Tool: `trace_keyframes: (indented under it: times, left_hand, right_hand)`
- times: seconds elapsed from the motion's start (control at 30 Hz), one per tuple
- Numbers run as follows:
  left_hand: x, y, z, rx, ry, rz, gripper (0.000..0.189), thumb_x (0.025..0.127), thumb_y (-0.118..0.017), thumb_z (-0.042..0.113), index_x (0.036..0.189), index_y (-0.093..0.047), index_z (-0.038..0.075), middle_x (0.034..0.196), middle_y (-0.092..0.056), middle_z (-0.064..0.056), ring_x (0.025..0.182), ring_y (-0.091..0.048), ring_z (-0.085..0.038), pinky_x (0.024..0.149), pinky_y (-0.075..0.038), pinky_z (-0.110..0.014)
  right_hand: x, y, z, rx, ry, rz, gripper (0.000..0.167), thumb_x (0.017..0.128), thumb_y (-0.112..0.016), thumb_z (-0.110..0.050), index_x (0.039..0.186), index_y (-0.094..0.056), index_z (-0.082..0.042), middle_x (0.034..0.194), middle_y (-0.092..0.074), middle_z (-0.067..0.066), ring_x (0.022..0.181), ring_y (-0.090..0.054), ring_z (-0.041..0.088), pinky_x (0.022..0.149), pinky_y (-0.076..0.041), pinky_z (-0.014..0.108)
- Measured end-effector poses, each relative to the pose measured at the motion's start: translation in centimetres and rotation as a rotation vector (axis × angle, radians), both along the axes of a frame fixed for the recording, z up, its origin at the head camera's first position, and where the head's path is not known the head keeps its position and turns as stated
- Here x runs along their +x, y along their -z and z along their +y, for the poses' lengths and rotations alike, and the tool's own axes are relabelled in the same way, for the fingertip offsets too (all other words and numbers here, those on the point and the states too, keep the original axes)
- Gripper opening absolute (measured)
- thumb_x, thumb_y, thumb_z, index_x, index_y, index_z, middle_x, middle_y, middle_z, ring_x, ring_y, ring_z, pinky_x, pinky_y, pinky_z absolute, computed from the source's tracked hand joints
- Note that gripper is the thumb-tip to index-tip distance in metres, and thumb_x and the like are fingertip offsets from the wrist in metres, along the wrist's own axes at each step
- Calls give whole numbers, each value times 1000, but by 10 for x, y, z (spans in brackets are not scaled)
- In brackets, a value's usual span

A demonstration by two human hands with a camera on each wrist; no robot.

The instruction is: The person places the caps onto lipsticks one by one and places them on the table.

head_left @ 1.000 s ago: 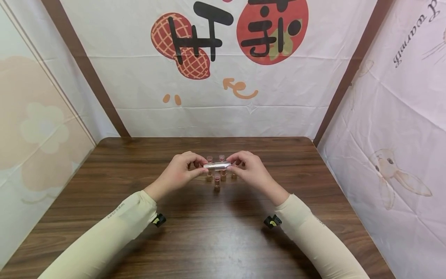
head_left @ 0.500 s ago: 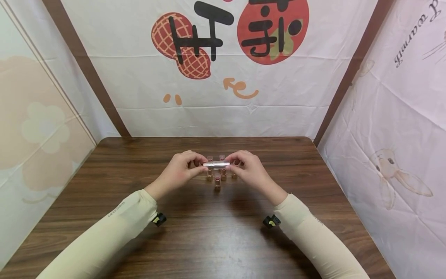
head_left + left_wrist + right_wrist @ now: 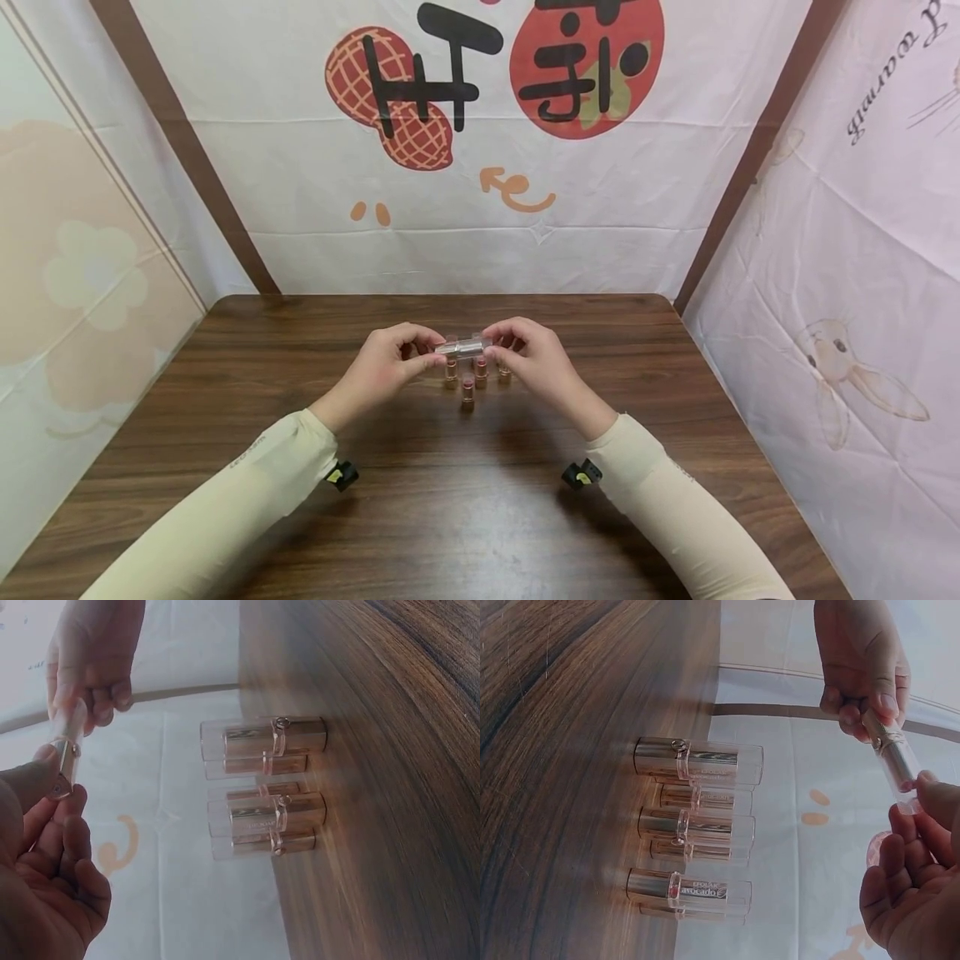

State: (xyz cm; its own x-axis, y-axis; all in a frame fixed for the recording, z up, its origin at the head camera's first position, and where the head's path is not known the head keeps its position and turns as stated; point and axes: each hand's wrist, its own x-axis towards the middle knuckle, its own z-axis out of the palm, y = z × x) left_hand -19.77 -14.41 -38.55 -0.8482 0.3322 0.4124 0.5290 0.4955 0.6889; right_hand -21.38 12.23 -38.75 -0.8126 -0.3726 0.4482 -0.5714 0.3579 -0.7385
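A shiny lipstick (image 3: 462,348) with a clear cap is held sideways between both hands, above the table. My left hand (image 3: 386,360) pinches its base end with thumb and fingers. At the clear cap end, my right hand (image 3: 536,354) pinches with its thumb and fingertips. Other rose-gold lipsticks (image 3: 277,739) with clear caps stand upright in a group just below and behind the hands. The right wrist view shows lettering on one standing lipstick (image 3: 697,889). A pinkish clear piece (image 3: 877,847) shows behind my right fingers; what it is I cannot tell.
The dark wood-grain table (image 3: 480,500) spreads out in front and to both sides. A white printed cloth (image 3: 480,258) hangs behind its far edge, with more cloth walls at left and right. Black wrist straps (image 3: 342,475) sit under both sleeves.
The held lipstick has tilted slightly, its right end now higher. My right hand has risen a little and shifted slightly left. The standing lipsticks have stayed in place.
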Motion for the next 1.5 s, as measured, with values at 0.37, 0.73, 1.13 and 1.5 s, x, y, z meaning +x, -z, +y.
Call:
trace_keyframes:
  times: [0.37,0.73,1.13,1.5]
  left_hand:
    - [5,11,10,-140,66,-20,15,89,-82,23,98,-71,25,92,-67,11,88,-64,-19,75,-51,-31]
    - [-2,10,25,-158,77,-15,15,88,-83,22,97,-71,21,93,-70,7,87,-63,-14,78,-52,-31]
    - [0,8,22,-177,102,-61,28,85,-86,32,104,-72,18,103,-71,4,96,-64,-19,85,-52,-35]
    - [2,14,-3,-237,58,-69,30,86,-84,35,110,-73,21,107,-71,8,102,-60,-13,90,-51,-41]
  right_hand:
    - [4,-4,0,-11,-49,56,14,92,-79,-22,105,-76,-19,105,-71,-8,91,-61,12,77,-56,38]
    - [2,-17,-7,24,-66,196,14,91,-80,-19,103,-76,-14,101,-70,-9,96,-61,18,78,-52,27]
    - [-1,-23,-1,163,-77,264,14,93,-78,-24,103,-76,-15,101,-69,-8,96,-59,14,77,-50,31]
    - [-12,-3,11,374,-8,324,16,93,-78,-22,105,-76,-11,103,-73,-3,98,-60,15,86,-50,33]
